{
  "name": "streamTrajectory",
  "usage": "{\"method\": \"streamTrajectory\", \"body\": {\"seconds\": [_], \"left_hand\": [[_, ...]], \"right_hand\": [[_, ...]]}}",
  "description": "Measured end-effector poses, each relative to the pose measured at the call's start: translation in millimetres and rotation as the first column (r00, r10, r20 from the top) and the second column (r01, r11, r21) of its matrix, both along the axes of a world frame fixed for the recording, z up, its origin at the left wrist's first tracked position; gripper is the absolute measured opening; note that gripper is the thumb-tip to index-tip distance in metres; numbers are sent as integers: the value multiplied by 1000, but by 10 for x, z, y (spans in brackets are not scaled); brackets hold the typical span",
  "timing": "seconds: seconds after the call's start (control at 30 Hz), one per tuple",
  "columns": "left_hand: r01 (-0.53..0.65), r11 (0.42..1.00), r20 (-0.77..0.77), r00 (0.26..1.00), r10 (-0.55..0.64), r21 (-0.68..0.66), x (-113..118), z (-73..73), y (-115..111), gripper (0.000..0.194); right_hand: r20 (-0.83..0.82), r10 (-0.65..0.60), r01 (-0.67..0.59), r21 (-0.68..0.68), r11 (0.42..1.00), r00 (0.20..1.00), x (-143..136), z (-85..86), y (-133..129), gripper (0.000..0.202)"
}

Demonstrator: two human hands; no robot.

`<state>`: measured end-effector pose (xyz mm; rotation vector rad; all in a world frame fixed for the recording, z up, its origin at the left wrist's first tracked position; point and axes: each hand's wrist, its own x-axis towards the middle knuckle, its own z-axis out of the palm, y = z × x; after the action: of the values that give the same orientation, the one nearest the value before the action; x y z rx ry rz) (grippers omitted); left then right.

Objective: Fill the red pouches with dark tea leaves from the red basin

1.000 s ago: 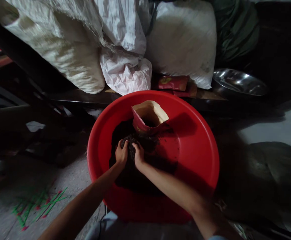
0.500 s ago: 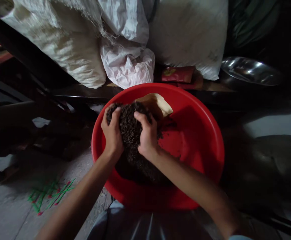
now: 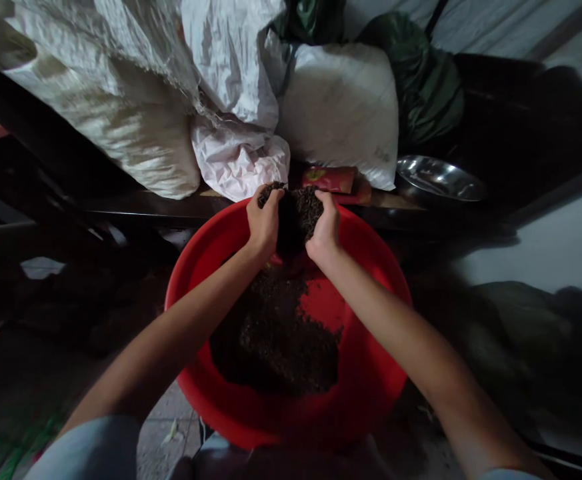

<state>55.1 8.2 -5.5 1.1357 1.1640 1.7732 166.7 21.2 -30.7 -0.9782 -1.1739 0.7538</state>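
Observation:
A large red basin (image 3: 371,400) holds a heap of dark, crumbly material (image 3: 281,333) on its bottom. Over the basin's far side, my left hand (image 3: 265,220) is curled round a clump of the same dark material. Opposite it, my right hand (image 3: 325,227) cups another clump, with its thumb on top. Between the two hands the dark material hangs together or falls; which of these I cannot tell. The cream-coloured piece seen earlier in the basin does not show clearly now.
White woven sacks (image 3: 341,113) and a green bag (image 3: 421,80) stand behind the basin on a dark shelf. A red packet (image 3: 328,179) lies by its far rim. To the right sits a shiny metal bowl (image 3: 441,179). Green sticks (image 3: 15,447) lie on the floor at lower left.
Both hands have lifted dark material and moved to the basin's far side. The heap below is now uncovered. The view has shifted, bringing the metal bowl and green bag further in.

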Motion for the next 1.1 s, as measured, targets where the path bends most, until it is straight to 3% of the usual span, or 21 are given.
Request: {"method": "streamTrajectory", "body": {"seconds": [0.1,0.27,0.33,0.4,0.5,0.6,0.67,0.77,0.83,0.9,1.0,1.1], "left_hand": [[-12,999,-69,998,15,49,-30,2,8,10],[-28,990,-277,959,65,135,-121,-15,13,22],[1,980,-386,919,76,197,-177,-29,-28,27],[35,967,-491,866,96,251,-251,-38,-95,28],[49,949,-580,801,148,310,-410,-45,-232,31],[22,941,-579,793,189,337,-633,-80,-422,35],[-19,937,-552,804,221,348,-776,-145,-590,34],[-70,947,-548,801,242,315,-847,-330,-866,31],[-20,968,-598,783,172,252,-752,-484,-997,29],[34,975,-606,788,109,220,-588,-611,-1032,30],[15,968,-548,826,129,251,-402,-662,-917,31],[-17,963,-510,845,158,270,-430,-587,-686,28]], "right_hand": [[-211,-5,-16,-101,995,977,-37,4,-20,59],[-139,22,-24,-18,1000,990,-92,84,-63,44],[-29,48,-47,20,999,998,-84,117,-113,37],[186,73,-82,43,996,980,-59,167,-209,32],[562,34,-98,84,992,827,36,265,-440,26],[737,-89,-66,178,982,670,243,275,-739,29],[721,-195,-9,270,963,665,414,159,-952,36],[649,-302,49,378,925,698,547,-205,-1249,54],[699,-232,-24,336,942,677,476,-481,-1397,65],[764,-94,-103,205,973,639,313,-688,-1463,66],[755,9,-65,45,997,656,124,-782,-1334,50],[715,7,16,-26,1000,699,176,-695,-882,39]]}}
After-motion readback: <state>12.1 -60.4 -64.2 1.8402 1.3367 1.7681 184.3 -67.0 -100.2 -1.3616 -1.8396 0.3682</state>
